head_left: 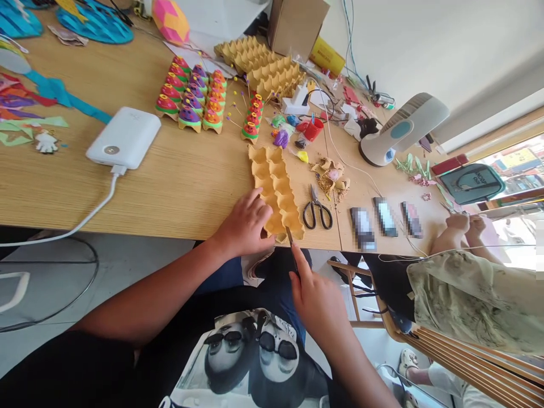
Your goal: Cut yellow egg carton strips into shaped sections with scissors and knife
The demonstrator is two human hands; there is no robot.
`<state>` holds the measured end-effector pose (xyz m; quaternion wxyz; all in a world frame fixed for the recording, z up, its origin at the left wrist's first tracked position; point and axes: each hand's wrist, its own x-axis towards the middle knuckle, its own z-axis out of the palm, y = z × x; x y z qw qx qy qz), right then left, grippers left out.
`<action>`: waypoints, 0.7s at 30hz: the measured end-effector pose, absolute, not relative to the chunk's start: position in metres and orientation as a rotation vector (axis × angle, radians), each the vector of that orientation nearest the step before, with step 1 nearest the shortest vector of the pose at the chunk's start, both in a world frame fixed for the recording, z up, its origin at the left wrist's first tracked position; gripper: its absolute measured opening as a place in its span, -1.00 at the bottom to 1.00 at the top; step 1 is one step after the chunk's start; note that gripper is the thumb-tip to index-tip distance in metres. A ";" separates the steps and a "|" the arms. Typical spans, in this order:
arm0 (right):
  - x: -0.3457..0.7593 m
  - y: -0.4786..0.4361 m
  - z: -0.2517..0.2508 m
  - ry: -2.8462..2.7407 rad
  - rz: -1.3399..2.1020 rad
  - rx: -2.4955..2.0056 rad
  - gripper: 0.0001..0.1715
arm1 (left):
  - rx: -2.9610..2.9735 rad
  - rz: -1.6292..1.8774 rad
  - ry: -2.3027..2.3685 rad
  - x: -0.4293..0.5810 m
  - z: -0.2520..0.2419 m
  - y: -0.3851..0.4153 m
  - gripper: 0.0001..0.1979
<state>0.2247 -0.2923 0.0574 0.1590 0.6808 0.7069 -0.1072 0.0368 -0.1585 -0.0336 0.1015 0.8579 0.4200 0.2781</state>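
Note:
A yellow cardboard egg tray [276, 181] lies at the near edge of the wooden table [178, 187]. My left hand [246, 224] rests on its near left end, fingers curled and pressing down on the cardboard. My right hand [314, 294] is closed round a slim craft knife [290, 241], whose blade touches the tray's near edge. Black scissors [317, 211] lie just right of the tray.
Painted egg-cup pieces [191, 96] stand in rows behind, with more egg trays [263, 65]. A white power bank [124, 137] with cable sits left. A desk fan [399, 133], three phones [385, 218] and cardboard scraps [331, 175] lie right. Another person's hands [461, 229] work at far right.

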 end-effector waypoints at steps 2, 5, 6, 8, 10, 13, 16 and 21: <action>0.226 -0.298 0.058 2.012 -0.314 1.951 -0.22 | 2.538 0.820 1.238 0.037 -0.033 -0.159 -0.66; 0.225 -0.297 0.058 2.029 -0.301 1.948 -0.22 | 2.534 0.823 1.218 0.036 -0.033 -0.158 -0.68; 0.224 -0.294 0.058 2.034 -0.292 1.944 -0.23 | 2.532 0.824 1.213 0.036 -0.033 -0.158 -0.69; 0.222 -0.287 0.057 2.043 -0.279 1.938 -0.25 | 2.535 0.823 1.208 0.037 -0.033 -0.157 -0.69; 0.221 -0.281 0.057 2.055 -0.280 1.939 -0.25 | 2.545 0.824 1.214 0.037 -0.033 -0.157 -0.68; 0.222 -0.280 0.056 2.065 -0.287 1.952 -0.24 | 2.539 0.835 1.230 0.037 -0.034 -0.158 -0.67; 0.227 -0.289 0.058 2.057 -0.294 1.957 -0.24 | 2.527 0.839 1.235 0.037 -0.034 -0.159 -0.66; 0.232 -0.303 0.058 2.035 -0.317 1.953 -0.23 | 2.529 0.843 1.213 0.036 -0.033 -0.158 -0.67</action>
